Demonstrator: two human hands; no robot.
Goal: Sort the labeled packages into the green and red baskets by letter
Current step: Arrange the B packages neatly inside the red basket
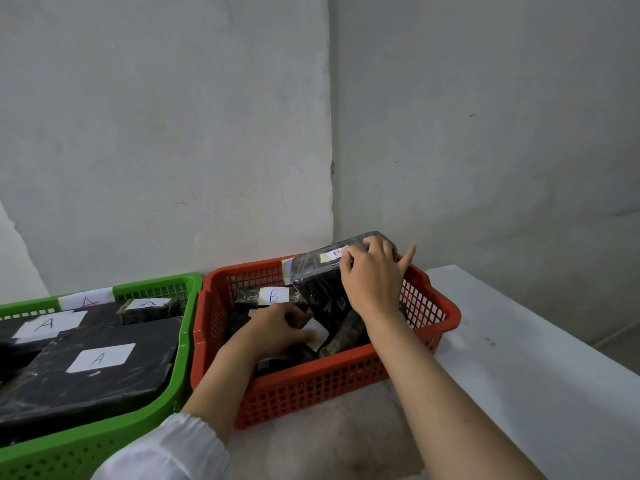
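Nearly sorted: a tilted package (pixel 322 289) is gripped by right fingers (pixel 356 252) inside the red basket (pixel 346 379), another by the left hand (pixel 280 323).

Soft, even, dimmish indoor light with faint shadows. Plastic wrap on the black packages (pixel 93 368) shows mild glare. Wide-angle bending curves the edges.

Two pale grey plastered walls (pixel 166 133) meet in a vertical corner (pixel 331 168) behind the white counter (pixel 519 358). The plaster is scuffed, with small dark marks. The counter's surface looks worn and grimy toward the near edge. Light is soft and even.
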